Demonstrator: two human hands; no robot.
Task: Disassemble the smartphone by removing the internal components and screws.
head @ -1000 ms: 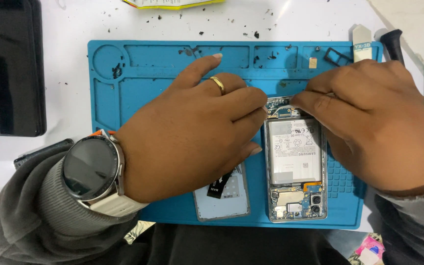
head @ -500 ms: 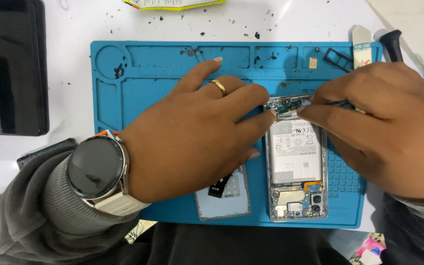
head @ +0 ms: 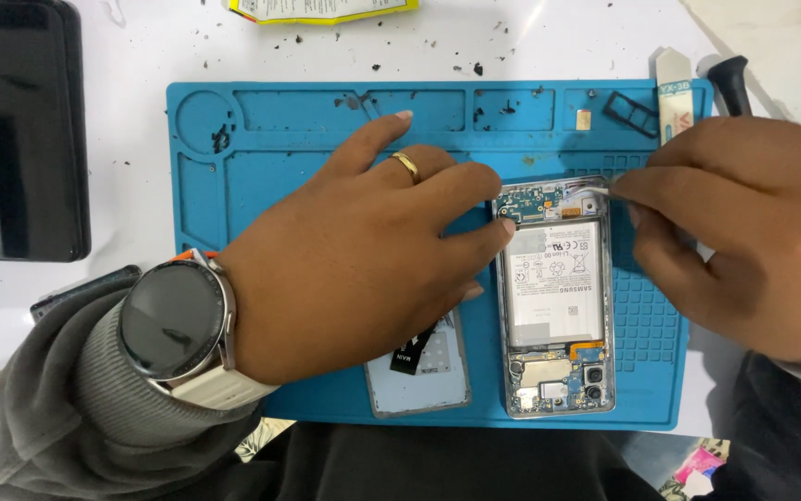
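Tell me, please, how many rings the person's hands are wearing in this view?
1: a gold ring on a finger of the left hand. The right hand shows none, though its fingers are partly hidden.

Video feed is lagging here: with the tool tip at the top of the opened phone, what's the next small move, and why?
Probably lift gently at the tip: the right hand pinches a thin tool at the upper board of the opened phone, while the left hand braces its edge.
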